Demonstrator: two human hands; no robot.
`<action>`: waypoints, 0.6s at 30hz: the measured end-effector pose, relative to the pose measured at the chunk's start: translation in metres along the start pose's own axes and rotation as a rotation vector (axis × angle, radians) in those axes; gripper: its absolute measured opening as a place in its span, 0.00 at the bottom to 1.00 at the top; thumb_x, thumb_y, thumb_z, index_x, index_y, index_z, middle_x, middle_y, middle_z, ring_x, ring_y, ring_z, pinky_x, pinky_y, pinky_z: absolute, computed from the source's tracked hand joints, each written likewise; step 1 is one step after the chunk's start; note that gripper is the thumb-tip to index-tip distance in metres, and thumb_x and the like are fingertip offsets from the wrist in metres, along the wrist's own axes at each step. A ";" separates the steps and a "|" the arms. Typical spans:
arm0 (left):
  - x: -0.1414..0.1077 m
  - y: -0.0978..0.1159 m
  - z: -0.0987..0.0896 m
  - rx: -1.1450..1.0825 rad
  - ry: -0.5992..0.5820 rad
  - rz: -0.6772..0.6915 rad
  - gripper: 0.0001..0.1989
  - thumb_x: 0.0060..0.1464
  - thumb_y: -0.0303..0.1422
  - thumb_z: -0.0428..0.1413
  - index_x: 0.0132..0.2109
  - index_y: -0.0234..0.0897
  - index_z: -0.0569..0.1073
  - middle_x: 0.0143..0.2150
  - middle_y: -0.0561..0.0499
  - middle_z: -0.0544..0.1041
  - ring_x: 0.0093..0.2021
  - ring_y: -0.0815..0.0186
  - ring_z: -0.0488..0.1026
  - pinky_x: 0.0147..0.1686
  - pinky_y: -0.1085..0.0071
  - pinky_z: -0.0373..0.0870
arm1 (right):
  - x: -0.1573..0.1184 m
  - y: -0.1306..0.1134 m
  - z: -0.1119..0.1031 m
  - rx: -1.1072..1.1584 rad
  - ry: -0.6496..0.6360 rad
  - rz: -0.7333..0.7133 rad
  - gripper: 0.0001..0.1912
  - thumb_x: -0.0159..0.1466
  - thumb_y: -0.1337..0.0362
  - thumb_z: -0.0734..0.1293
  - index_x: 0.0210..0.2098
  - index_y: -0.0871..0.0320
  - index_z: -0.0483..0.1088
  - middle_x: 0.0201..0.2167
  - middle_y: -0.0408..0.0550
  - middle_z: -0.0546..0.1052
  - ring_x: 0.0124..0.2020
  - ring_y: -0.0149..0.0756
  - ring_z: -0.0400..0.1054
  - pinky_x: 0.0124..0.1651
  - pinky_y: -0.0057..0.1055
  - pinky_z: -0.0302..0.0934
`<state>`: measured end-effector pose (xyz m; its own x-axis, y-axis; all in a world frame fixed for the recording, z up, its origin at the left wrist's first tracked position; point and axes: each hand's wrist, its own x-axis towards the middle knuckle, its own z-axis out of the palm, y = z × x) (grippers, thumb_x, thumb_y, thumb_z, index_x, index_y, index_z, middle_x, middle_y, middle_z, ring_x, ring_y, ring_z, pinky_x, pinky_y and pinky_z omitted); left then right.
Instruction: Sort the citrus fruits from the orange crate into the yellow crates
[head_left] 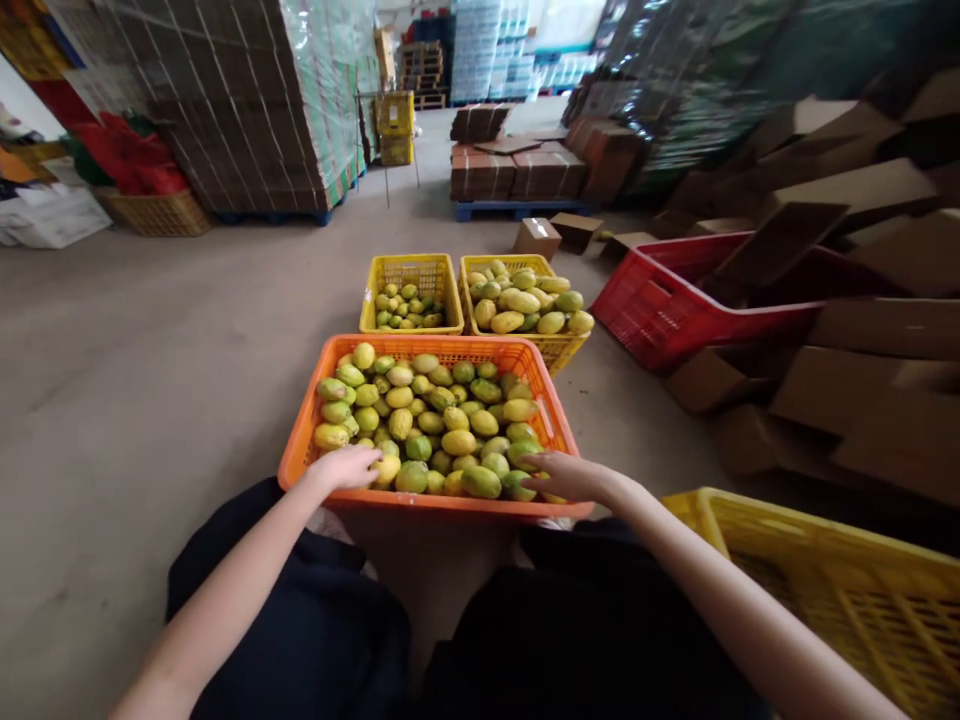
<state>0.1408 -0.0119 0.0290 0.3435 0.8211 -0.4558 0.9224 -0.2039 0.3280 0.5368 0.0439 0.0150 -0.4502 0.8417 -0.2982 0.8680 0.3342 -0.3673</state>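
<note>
In front of my knees stands an orange crate (330,355) full of green and yellow oval fruits (458,442). My left hand (347,467) rests over the crate's near left corner, its fingers apart and touching a yellow fruit (387,470). Over the near right corner, my right hand (562,475) reaches in with fingers spread beside green fruits (523,453). Just beyond are two yellow crates: the left one (412,262) holds smaller fruits, the right one (559,350) is heaped with larger yellow-green ones.
At the right lie a red crate (649,320) and piled cardboard boxes (862,390). Another yellow crate (750,520) stands near my right arm. Farther back are flattened cartons (517,172) on a blue pallet and a tall wrapped stack (225,110).
</note>
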 end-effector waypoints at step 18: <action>0.334 0.110 -0.109 0.049 0.358 -0.020 0.20 0.68 0.30 0.46 0.63 0.28 0.67 0.67 0.32 0.68 0.69 0.52 0.63 0.69 0.55 0.58 | 0.145 0.165 -0.075 -0.204 0.418 0.385 0.22 0.70 0.68 0.56 0.58 0.59 0.73 0.67 0.62 0.68 0.71 0.57 0.55 0.70 0.61 0.48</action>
<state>0.3379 0.2979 0.0036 0.2502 0.9580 -0.1401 0.9386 -0.2045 0.2779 0.6302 0.2528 -0.0227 -0.0110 0.9999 0.0110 0.9936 0.0122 -0.1127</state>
